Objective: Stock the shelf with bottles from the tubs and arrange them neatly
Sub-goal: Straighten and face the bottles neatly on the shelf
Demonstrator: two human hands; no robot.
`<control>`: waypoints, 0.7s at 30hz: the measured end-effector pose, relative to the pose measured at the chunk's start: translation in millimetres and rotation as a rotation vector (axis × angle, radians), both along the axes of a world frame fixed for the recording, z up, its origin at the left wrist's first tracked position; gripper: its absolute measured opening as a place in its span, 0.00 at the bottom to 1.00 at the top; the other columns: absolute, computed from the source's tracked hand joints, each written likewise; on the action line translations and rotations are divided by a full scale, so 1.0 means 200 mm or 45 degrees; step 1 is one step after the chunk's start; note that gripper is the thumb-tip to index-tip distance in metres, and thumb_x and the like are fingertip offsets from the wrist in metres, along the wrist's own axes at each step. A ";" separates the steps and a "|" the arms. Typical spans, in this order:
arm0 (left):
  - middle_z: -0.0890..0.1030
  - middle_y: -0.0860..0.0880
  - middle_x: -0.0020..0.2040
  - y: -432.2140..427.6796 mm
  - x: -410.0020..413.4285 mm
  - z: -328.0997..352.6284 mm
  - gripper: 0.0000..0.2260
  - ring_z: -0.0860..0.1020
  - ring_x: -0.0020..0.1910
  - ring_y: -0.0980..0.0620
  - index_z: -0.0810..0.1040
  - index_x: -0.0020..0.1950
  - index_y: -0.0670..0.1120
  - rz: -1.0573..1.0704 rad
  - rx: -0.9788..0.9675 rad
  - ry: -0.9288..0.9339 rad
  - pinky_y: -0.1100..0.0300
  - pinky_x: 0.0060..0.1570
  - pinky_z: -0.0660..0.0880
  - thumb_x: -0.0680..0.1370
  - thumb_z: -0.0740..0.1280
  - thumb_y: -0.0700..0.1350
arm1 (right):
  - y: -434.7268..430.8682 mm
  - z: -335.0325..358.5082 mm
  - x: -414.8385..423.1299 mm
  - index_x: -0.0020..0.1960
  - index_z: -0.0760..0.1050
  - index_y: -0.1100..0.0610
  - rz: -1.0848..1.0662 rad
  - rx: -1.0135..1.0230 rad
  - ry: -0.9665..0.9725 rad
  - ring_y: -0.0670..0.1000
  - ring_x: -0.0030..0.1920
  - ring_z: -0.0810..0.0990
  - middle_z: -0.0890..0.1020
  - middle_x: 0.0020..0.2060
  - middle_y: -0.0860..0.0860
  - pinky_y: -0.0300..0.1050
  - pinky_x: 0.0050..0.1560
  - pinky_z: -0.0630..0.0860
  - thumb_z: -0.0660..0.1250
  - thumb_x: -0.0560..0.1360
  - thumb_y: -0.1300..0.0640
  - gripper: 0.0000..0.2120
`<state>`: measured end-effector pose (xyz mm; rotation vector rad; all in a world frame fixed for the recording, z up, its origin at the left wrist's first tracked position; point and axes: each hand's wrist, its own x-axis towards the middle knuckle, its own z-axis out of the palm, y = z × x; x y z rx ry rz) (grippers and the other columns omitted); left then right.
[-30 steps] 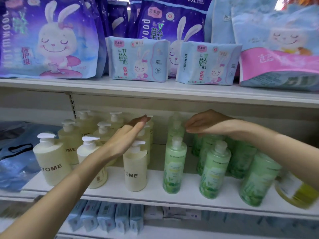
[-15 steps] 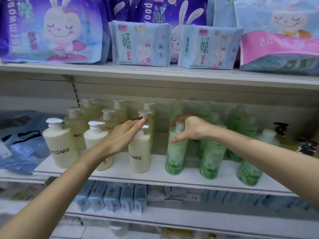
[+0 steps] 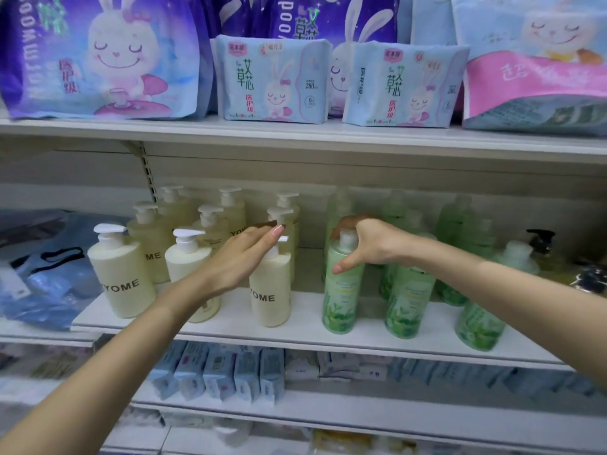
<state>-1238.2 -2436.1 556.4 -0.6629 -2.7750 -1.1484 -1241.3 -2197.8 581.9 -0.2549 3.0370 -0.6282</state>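
Observation:
Several cream pump bottles marked "YOME" stand in rows on the left half of the white middle shelf (image 3: 302,336). Several green bottles fill its right half. My left hand (image 3: 239,257) lies flat, fingers together, against the pump head of the front cream bottle (image 3: 271,295); it grips nothing. My right hand (image 3: 368,244) is wrapped around the cap and neck of the front green bottle (image 3: 341,300), which stands upright on the shelf. Neighbouring green bottles (image 3: 409,303) stand just right of it.
The upper shelf (image 3: 295,134) carries purple and light-blue rabbit-print packs just above my hands. A dark pump bottle (image 3: 542,244) stands at the far right. Blue bags (image 3: 42,277) lie left of the bottles. Small blue boxes (image 3: 226,372) fill the shelf below.
My right hand has come down from hovering over the green bottles and closed on the front green bottle's cap. My left hand stays flat by the cream bottle's pump.

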 end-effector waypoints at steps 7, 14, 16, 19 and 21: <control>0.78 0.41 0.61 0.03 -0.01 0.07 0.26 0.73 0.61 0.45 0.77 0.62 0.40 -0.024 -0.036 0.089 0.59 0.52 0.64 0.81 0.51 0.58 | 0.09 0.09 0.10 0.69 0.68 0.53 0.105 -0.077 0.145 0.48 0.65 0.73 0.74 0.66 0.49 0.45 0.66 0.70 0.75 0.65 0.42 0.37; 0.81 0.49 0.53 0.27 0.03 0.15 0.29 0.77 0.52 0.50 0.78 0.57 0.46 -0.226 -0.096 0.243 0.55 0.52 0.70 0.78 0.50 0.67 | 0.49 0.17 0.23 0.55 0.78 0.56 -0.049 -0.321 0.196 0.47 0.50 0.80 0.83 0.53 0.53 0.33 0.54 0.75 0.76 0.67 0.57 0.18; 0.78 0.53 0.59 0.35 0.06 0.15 0.26 0.76 0.58 0.53 0.76 0.65 0.48 -0.297 -0.121 0.252 0.60 0.55 0.69 0.80 0.50 0.62 | 0.55 0.13 0.25 0.54 0.77 0.56 -0.054 -0.354 0.129 0.47 0.49 0.80 0.82 0.51 0.54 0.26 0.48 0.74 0.76 0.67 0.60 0.17; 0.77 0.52 0.66 0.43 0.05 0.14 0.30 0.73 0.64 0.53 0.74 0.68 0.49 -0.320 -0.137 0.220 0.57 0.62 0.69 0.76 0.49 0.64 | 0.58 0.04 0.25 0.57 0.75 0.55 -0.051 -0.337 0.076 0.46 0.51 0.78 0.81 0.52 0.50 0.25 0.48 0.72 0.77 0.66 0.59 0.21; 0.76 0.51 0.67 0.46 0.05 0.12 0.29 0.73 0.66 0.52 0.74 0.68 0.49 -0.314 -0.130 0.197 0.57 0.63 0.69 0.77 0.50 0.63 | 0.58 -0.02 0.23 0.63 0.74 0.56 -0.022 -0.260 0.079 0.44 0.56 0.77 0.79 0.56 0.47 0.30 0.54 0.72 0.78 0.64 0.52 0.30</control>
